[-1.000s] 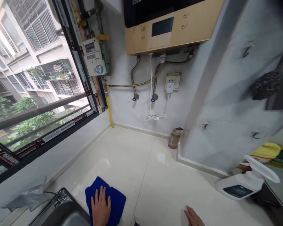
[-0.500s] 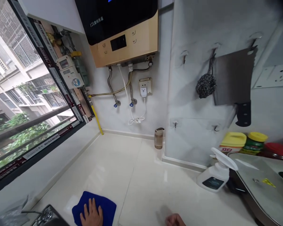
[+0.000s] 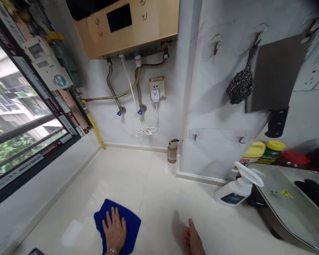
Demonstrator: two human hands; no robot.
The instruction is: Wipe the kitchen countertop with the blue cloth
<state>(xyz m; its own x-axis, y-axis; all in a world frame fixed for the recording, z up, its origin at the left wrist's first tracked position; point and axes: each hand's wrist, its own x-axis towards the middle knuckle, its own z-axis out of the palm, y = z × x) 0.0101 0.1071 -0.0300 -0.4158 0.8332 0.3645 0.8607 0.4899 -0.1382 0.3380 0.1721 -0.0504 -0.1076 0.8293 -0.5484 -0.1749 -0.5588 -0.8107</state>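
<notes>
The left hand [image 3: 115, 232] lies palm down, flat and with fingers spread, on a blue cloth [image 3: 130, 225]. The cloth is soft-looking, matt and irregular in outline, spread on the near left part of the countertop [image 3: 154, 202], clear of the left edge. A metallic band [image 3: 111, 251] circles the left wrist. The right hand [image 3: 192, 239] stands to the right of the cloth, well apart from it, fingers bent inward and one digit extended forward; the palm is turned away, so I cannot tell whether it is fully closed.

The countertop is glossy, off-white and crossed by a fine seam. Towards its right edge stands a white plastic spray bottle [image 3: 232, 193] with a dark label, just beside a metal-rimmed unit [image 3: 297, 191] with a rounded corner. At the far edge, near the projecting wall, stands a brownish translucent bottle [image 3: 172, 153]. A smooth yellow pipe [image 3: 95, 131] meets the far left corner.

Beyond, a tangled wire scourer [image 3: 240, 86] and a broad-bladed cleaver [image 3: 276, 74] hang from hooks. A gold-fronted heater [image 3: 146, 24] is mounted on the back wall.
</notes>
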